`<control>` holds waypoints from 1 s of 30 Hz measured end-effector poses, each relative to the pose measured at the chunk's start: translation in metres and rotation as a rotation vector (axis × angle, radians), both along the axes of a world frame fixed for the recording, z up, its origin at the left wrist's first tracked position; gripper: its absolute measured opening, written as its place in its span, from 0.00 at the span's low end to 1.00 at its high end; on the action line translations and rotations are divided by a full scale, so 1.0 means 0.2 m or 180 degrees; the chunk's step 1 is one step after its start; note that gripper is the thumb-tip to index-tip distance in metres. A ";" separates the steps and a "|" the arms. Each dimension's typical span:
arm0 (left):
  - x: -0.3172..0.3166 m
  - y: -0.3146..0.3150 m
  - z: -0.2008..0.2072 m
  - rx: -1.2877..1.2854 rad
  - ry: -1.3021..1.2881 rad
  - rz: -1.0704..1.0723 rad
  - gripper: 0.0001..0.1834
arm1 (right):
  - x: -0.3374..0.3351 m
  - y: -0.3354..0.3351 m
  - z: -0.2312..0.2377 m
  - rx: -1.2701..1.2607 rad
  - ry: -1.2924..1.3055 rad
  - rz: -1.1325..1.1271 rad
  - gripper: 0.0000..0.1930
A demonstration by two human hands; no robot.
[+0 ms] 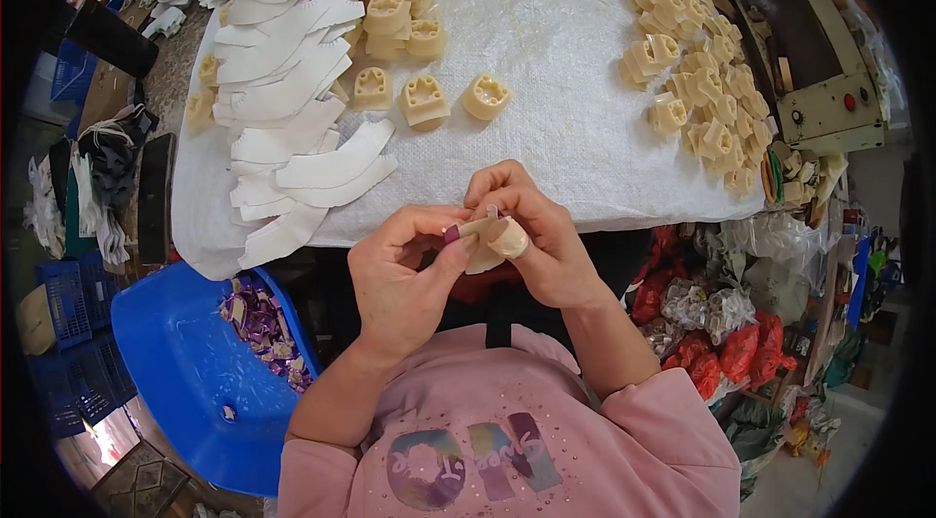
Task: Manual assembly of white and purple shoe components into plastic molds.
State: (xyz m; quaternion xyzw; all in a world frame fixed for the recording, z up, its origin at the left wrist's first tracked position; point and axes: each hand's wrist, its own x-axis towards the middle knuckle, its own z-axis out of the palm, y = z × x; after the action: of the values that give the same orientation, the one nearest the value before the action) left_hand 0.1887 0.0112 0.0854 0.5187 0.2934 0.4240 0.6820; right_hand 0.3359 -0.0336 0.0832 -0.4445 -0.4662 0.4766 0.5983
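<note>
Close together in front of my chest, my left hand [405, 269] and my right hand [541, 235] both have their fingers closed on a small cream strip with a purple end [451, 233]. The left thumb and fingers pinch the purple end. On the right side, the fingers bend over the other end. A pale tan band [509, 237] sits at my right thumb; whether it is a wrap or part of the piece, I cannot tell. Beyond my hands, hollow cream blocks [424, 103] stand on the white-covered table [556, 118].
Overlapping white curved strips [292, 79] lie at the table's left. More cream blocks [717, 99] crowd the right side. A blue bin [185, 372] with purple scraps [268, 333] is at lower left. Red plastic bags [751, 352] are at right, below a machine with a red button [848, 102].
</note>
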 end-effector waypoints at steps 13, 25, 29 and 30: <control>-0.05 0.07 -0.08 0.2395 0.0695 0.0369 0.07 | 0.11 -0.01 0.02 -0.0321 0.0260 0.0314 0.22; -0.05 0.03 -0.02 -0.1055 -0.0404 -0.1501 0.30 | 0.04 -0.01 -0.03 0.0829 -0.0983 -0.0065 0.30; -0.03 0.00 -0.01 -0.1266 -0.0369 -0.1253 0.27 | -0.01 -0.01 -0.06 0.0716 -0.0624 -0.0029 0.27; -0.03 -0.02 -0.06 -0.0876 -0.0184 -0.1014 0.28 | -0.01 0.00 -0.06 0.0815 -0.1113 -0.0176 0.24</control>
State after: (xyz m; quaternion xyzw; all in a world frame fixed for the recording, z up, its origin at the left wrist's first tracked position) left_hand 0.1834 0.0079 0.0739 0.4481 0.2431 0.2814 0.8130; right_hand 0.3334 -0.0342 0.0704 -0.4534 -0.6072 0.3126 0.5727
